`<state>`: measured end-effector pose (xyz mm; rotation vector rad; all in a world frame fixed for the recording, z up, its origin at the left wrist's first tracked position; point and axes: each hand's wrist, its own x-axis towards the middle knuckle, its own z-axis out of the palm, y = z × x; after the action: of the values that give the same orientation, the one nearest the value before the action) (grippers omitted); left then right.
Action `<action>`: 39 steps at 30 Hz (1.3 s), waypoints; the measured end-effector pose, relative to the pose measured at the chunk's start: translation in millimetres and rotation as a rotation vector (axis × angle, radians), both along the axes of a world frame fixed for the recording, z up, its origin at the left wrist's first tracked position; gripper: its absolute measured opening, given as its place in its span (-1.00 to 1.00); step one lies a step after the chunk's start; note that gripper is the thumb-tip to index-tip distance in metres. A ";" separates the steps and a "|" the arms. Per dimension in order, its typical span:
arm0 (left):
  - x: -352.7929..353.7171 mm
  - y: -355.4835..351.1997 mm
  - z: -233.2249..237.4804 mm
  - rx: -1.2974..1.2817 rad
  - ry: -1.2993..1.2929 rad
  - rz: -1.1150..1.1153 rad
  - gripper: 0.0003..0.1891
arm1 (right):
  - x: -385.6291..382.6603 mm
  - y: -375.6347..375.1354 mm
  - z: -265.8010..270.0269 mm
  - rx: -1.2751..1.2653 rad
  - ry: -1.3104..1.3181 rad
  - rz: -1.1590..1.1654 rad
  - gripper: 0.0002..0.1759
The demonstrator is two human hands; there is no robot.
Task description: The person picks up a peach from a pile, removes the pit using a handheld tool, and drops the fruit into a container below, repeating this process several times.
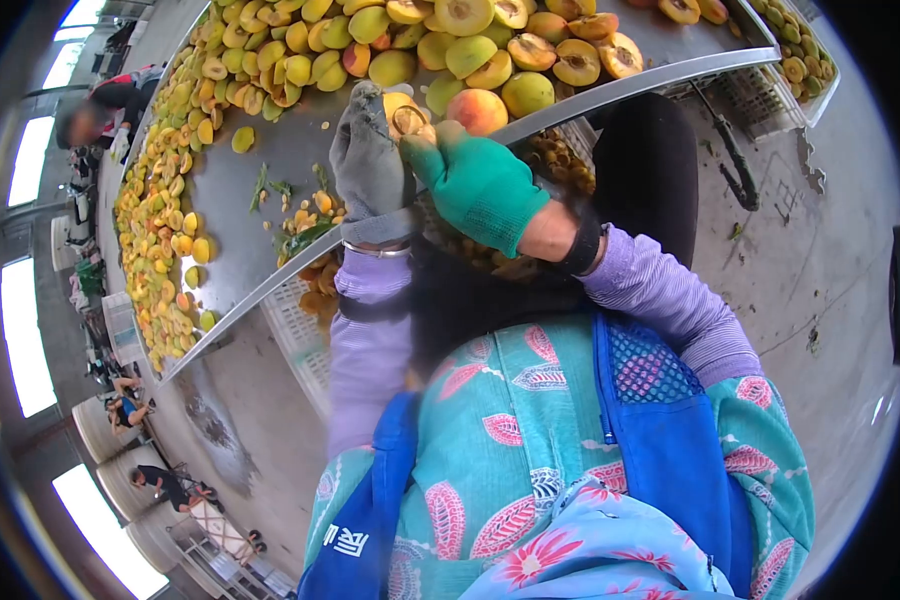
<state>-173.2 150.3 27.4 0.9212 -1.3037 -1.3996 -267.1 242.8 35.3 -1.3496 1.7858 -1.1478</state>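
My left hand (370,165), in a grey glove, is closed around a halved peach (400,104), its cut face turned toward my right hand. My right hand (485,190), in a green glove, pinches a loop-shaped pitting knife (408,121); its ring lies against the peach's cut flesh and its handle is hidden in the fingers. Both hands are together over the near rim of a metal table (210,185). Just beyond my right hand sits a whole reddish peach (477,112). Many halved and whole peaches (300,60) are heaped past my hands.
Leaves and scraps (305,225) lie on the metal left of my hands. Below the rim, a white crate (295,325) stands near peach pieces (560,160). Another crate of peaches (795,55) is at upper right. Co-workers (165,485) are visible at far left.
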 end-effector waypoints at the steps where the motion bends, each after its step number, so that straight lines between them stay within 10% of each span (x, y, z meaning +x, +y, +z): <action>1: -3.2 5.2 6.5 0.120 0.108 0.041 -0.63 | 1.5 -0.7 -1.9 0.003 0.014 0.015 -0.46; 7: 7.3 -1.3 8.4 -0.007 -0.137 -0.054 -0.58 | 13.4 -4.5 -19.0 -0.065 -0.360 0.081 -0.44; 13: 13.5 -17.3 15.2 -0.224 -0.303 -0.250 -0.64 | 1.2 -1.3 -4.1 0.327 -1.933 0.557 -0.60; 16: 18.2 -24.4 22.4 -0.270 -0.530 -0.390 -0.64 | 3.9 0.6 7.3 0.358 -1.619 0.429 -0.60; 20: 23.2 24.7 50.2 0.660 0.276 -0.048 -0.66 | 13.2 -4.9 -0.8 0.323 -2.113 0.847 -0.57; 23: 136.2 32.8 12.2 0.523 0.436 -0.253 -0.63 | -0.5 17.8 1.4 0.357 -1.944 0.819 -0.56; 25: 209.0 19.3 7.0 0.037 -0.753 0.165 -0.60 | -16.7 24.9 -17.2 0.504 -1.982 0.570 -0.56; 28: 172.2 -1.9 49.3 -0.102 -1.388 0.117 -0.59 | -12.1 26.3 -24.0 0.814 -1.869 0.285 -0.57; 31: 40.6 -21.9 78.8 -0.120 -1.118 -0.087 -0.67 | -7.6 22.0 -18.9 0.588 -1.719 0.333 -0.58; 35: -41.0 -140.8 -50.0 -0.547 -1.709 -0.132 -0.52 | -25.6 17.2 0.6 0.432 -1.702 0.016 -0.63; 39: -28.0 -126.6 5.5 -0.357 -1.500 -0.343 -0.35 | -32.0 8.7 0.3 0.182 -1.301 -0.128 -0.64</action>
<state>-201.2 23.7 33.0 1.5992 -2.7749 -0.4504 -299.0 251.4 35.6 -0.1687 0.9347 -1.3818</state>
